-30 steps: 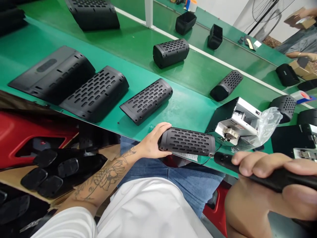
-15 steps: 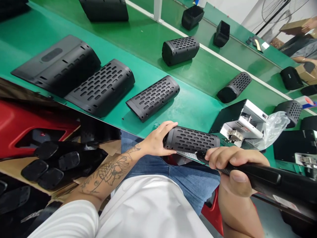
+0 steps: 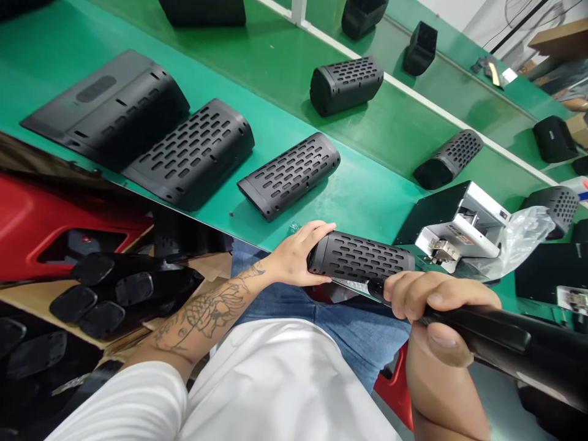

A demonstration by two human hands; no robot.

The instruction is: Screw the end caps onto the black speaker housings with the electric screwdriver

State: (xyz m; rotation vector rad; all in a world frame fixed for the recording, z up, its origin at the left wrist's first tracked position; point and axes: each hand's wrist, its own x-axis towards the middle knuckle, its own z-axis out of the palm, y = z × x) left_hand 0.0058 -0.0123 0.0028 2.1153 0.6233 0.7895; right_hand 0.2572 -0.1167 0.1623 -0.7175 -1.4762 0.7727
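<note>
My left hand (image 3: 305,254) is wrapped round the left end of a black slotted speaker housing (image 3: 362,257) at the table's near edge. The housing lies on its side with its perforated face up. In my right hand (image 3: 436,300) is a black electric screwdriver (image 3: 487,331), its thick body running off to the right. Its nose meets the housing's near lower edge toward the right end; the very tip and any screw there are hidden. A second slotted housing (image 3: 291,174) rests on the green table just beyond my left hand.
A silver and black screw feeder (image 3: 463,223) stands right of the housing, a clear plastic bag (image 3: 528,236) beside it. Larger black housings (image 3: 110,110) lie at left. More housings sit on the green conveyor (image 3: 285,67). A carton of black parts (image 3: 101,318) is below left, near a red stool (image 3: 55,214).
The view has shifted slightly, so the table things appear a little higher or farther right. Both hands keep their holds, and the screwdriver stays at the same edge of the housing.
</note>
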